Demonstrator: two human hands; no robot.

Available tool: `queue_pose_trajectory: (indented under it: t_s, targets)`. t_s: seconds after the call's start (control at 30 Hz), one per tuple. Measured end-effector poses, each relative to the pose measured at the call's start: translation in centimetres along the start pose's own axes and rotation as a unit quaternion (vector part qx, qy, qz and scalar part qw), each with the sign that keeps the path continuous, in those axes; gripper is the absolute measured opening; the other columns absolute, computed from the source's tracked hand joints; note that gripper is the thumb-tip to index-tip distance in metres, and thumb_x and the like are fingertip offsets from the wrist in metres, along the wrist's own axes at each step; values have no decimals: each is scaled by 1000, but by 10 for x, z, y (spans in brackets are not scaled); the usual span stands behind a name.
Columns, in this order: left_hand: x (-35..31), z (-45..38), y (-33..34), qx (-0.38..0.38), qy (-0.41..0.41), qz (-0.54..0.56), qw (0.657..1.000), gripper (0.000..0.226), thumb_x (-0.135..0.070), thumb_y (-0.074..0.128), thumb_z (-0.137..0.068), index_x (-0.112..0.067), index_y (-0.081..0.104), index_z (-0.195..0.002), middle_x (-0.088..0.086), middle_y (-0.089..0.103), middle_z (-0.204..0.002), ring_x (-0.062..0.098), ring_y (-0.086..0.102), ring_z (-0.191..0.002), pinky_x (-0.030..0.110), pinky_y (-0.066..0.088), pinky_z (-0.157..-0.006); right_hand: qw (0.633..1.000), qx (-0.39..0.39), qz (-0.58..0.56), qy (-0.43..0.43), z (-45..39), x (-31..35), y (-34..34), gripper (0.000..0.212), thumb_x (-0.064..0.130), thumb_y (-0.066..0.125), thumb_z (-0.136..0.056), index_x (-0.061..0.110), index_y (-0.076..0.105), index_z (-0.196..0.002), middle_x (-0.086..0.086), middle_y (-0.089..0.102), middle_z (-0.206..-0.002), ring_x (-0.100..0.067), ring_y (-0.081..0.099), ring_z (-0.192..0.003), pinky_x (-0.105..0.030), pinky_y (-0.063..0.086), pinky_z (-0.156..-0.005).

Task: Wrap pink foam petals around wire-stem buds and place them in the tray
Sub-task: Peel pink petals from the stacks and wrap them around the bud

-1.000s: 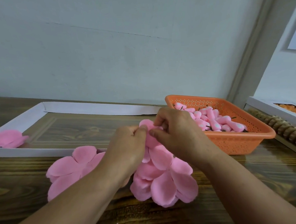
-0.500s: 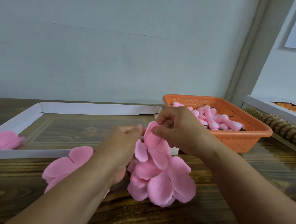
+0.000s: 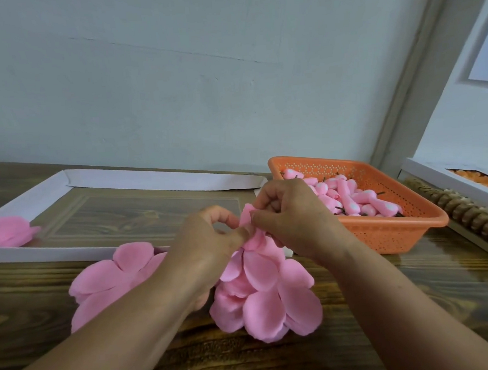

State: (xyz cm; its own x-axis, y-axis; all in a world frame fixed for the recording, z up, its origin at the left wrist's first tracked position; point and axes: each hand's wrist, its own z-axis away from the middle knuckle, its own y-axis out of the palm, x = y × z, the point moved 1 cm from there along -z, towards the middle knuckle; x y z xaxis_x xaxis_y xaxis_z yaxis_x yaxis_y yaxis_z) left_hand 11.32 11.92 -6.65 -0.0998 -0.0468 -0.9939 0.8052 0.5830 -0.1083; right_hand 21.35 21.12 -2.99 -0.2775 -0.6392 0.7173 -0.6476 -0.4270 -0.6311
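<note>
Both hands meet just left of the orange basket (image 3: pixel 383 233): the left hand (image 3: pixel 209 241) and right hand (image 3: pixel 293 219), fingers curled, pinch a pink petal (image 3: pixel 246 216) above the petal pile (image 3: pixel 266 292) on the wooden table (image 3: pixel 30 306); behind stands a pale wall

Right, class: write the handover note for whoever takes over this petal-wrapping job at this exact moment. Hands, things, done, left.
Left hand and right hand both pinch a pink petal at the top of a petal cluster, above the table.
More loose petals lie to the left.
Unwrapped buds fill the orange basket.
Done: one pink piece lies in the white tray.
Left: finish this wrap, tray it, carry on through the basket.
</note>
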Motion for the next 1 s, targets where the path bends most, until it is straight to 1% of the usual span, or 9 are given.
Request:
queue_pose_trajectory:
  t_s: [0.13,0.17,0.27,0.37,0.53,0.77,0.9,0.97,1.0]
  targets:
    - [-1,-1,0,0,-15,48,999,18,-30,59,-93,-16,69,-89,9,73,-87,28,66,-86,43,53,-80,1000,-4,-21,-1,1,0,-3,21,9,65,-85,13,55,-66,-5,51,-50,-11,41,-38,-20,33,-39]
    - [0,-2,-1,-3,-25,59,998,21,-27,54,-96,-15,70,-87,8,73,-84,28,66,-84,43,53,-79,1000,-4,-22,0,1,0,-4,21,8,65,-84,13,56,-67,-4,50,-49,-10,41,-38,-19,33,-38]
    - [1,-3,-1,5,-32,74,997,15,-15,58,-93,-9,72,-91,9,73,-84,26,65,-82,36,51,-74,1000,3,-20,-4,1,0,-3,21,9,64,-86,15,55,-67,-5,51,-51,-10,40,-38,-19,32,-38]
    - [1,-3,-2,7,-39,95,995,11,-11,64,-89,-6,72,-95,13,73,-91,31,67,-89,42,54,-83,1000,-1,-18,-7,1,0,-2,19,9,63,-87,14,56,-70,-9,53,-55,-13,42,-42,-22,34,-43]
    - [0,-1,-2,9,-51,100,994,7,-15,66,-87,-11,71,-89,12,73,-84,27,64,-74,40,49,-71,999,-17,-32,-10,0,0,-1,12,7,62,-87,5,63,-76,-3,50,-48,-6,40,-36,-17,31,-37]
    - [-1,-1,-1,40,-67,147,986,12,-9,59,-91,-9,71,-95,11,75,-88,23,69,-76,33,57,-68,999,-18,-23,-24,0,2,-2,13,6,63,-86,7,63,-73,-6,54,-54,-6,41,-38,-17,32,-41]
    - [-5,3,-1,48,-49,133,989,18,-31,64,-88,-13,66,-90,5,73,-73,18,69,-66,31,58,-58,999,-35,-34,-18,-2,-1,-3,20,1,62,-83,11,60,-66,14,50,-40,-3,44,-37,-12,30,-40]
    - [-5,5,1,64,-27,101,993,44,-49,71,-68,-14,69,-96,6,75,-85,23,72,-80,39,60,-71,997,-45,-60,-6,-3,-4,-4,20,0,62,-82,9,59,-65,11,47,-37,-3,40,-32,-15,30,-37]
    - [-5,6,2,67,-18,84,994,51,-49,73,-62,-14,70,-100,6,75,-89,25,72,-86,42,59,-77,996,-48,-73,0,-3,-5,-4,19,-1,61,-82,7,59,-65,10,45,-37,-3,39,-31,-17,30,-37]
